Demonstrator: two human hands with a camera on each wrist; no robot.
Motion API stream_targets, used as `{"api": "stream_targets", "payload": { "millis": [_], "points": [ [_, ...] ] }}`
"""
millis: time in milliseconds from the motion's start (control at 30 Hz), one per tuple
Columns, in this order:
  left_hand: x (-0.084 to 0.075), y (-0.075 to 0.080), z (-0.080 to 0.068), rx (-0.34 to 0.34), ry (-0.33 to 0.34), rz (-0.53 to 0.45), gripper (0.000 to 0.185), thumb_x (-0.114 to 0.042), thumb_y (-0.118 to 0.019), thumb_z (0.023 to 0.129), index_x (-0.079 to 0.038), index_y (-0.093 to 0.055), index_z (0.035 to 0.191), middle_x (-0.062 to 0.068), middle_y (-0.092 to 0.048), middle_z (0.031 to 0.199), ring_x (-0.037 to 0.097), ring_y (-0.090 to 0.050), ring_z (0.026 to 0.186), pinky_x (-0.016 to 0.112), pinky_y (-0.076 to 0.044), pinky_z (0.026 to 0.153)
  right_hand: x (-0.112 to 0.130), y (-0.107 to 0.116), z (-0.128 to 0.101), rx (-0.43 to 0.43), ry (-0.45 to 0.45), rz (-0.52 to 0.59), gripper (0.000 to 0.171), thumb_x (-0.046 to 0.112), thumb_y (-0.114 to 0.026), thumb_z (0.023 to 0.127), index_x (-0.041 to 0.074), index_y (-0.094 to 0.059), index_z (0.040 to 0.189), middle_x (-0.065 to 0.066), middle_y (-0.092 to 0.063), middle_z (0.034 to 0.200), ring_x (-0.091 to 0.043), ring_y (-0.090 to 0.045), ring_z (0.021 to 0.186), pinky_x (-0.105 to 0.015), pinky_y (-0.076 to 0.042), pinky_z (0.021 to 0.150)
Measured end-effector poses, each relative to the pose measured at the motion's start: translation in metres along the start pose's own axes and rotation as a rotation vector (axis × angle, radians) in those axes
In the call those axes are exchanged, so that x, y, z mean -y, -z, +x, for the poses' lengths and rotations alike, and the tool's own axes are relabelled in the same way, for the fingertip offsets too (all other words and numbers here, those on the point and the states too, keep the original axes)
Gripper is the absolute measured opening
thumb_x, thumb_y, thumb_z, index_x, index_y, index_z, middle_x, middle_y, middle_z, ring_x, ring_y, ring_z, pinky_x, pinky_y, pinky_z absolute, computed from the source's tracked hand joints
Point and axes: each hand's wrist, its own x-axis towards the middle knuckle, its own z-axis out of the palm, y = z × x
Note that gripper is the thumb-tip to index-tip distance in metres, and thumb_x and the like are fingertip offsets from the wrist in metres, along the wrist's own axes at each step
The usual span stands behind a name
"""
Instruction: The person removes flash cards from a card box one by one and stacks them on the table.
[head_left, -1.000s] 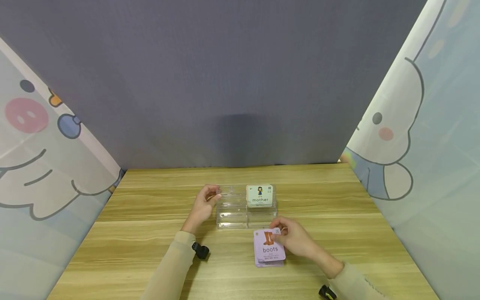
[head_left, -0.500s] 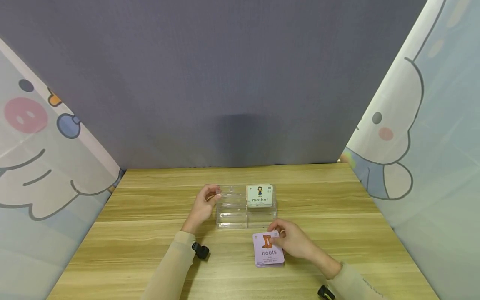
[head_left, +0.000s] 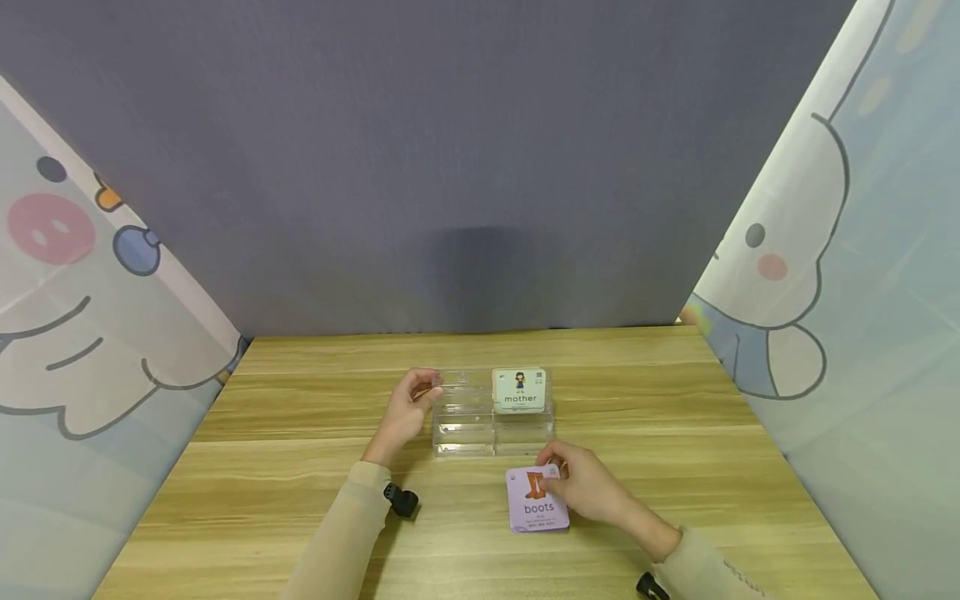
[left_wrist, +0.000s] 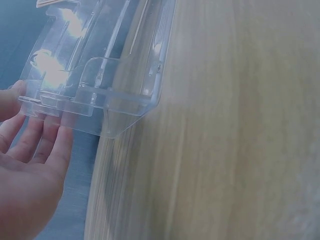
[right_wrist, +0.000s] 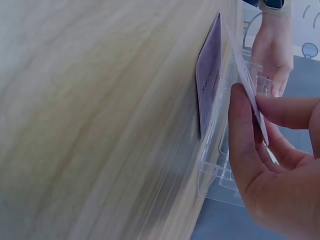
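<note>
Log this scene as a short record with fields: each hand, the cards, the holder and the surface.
left hand: fingers touch the left end of the clear card holder
right hand: pinches the top card's corner, lifting it off the pile
top card: purple, boots picture, word "boots"
card in holder: upright, word "mother", right rear slot
surface: wooden table

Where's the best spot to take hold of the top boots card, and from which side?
Take the boots card at its far right corner, coming from the right. The right hand already pinches that corner, lifted off the pile, as the right wrist view shows; the rest lies flat on the table, leaving no edge for a grip.
</note>
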Motion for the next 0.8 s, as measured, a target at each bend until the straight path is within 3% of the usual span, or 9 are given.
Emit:
{"api": "stream_targets", "payload": {
  "millis": [233,433,633,800],
  "points": [
    [0.001,0.0,0.0,-0.006,-0.004,0.002,0.03,0.001,-0.061,0.1,0.009,-0.054,0.128,0.026,-0.058,0.127,0.04,-0.056,0.122,0.036,-0.049,0.103,0.003,-0.005,0.0,-0.078,0.004,-0.189,0.024,0.0,-0.078,0.081,0.011,-0.068,0.099,0.006,-0.059,0.087,-0.01,-0.051,0.074,-0.025,-0.046,0.063],
    [0.001,0.0,0.002,-0.004,0.004,-0.01,0.03,0.003,-0.06,0.1,0.011,-0.052,0.128,0.028,-0.057,0.128,0.038,-0.056,0.122,0.032,-0.048,0.103,0.006,-0.009,-0.001,-0.116,0.01,-0.324,0.023,0.003,-0.081,0.079,0.01,-0.07,0.098,0.006,-0.058,0.09,-0.01,-0.055,0.08,-0.029,-0.051,0.069],
    [0.002,0.0,0.002,-0.001,-0.019,-0.012,0.031,0.003,-0.061,0.1,0.012,-0.052,0.127,0.029,-0.058,0.128,0.043,-0.055,0.122,0.032,-0.049,0.102,0.008,-0.012,-0.002,-0.116,0.011,-0.39,0.021,0.004,-0.081,0.079,0.007,-0.071,0.097,0.005,-0.059,0.094,-0.011,-0.058,0.085,-0.035,-0.056,0.078],
    [0.005,0.0,0.001,-0.013,-0.078,-0.002,0.026,0.001,-0.062,0.099,0.006,-0.056,0.124,0.026,-0.06,0.124,0.041,-0.058,0.118,0.03,-0.051,0.099,0.008,-0.015,-0.002,-0.116,0.011,-0.424,0.02,0.007,-0.082,0.079,0.006,-0.072,0.096,0.005,-0.059,0.093,-0.012,-0.058,0.086,-0.036,-0.056,0.078]
  ]
}}
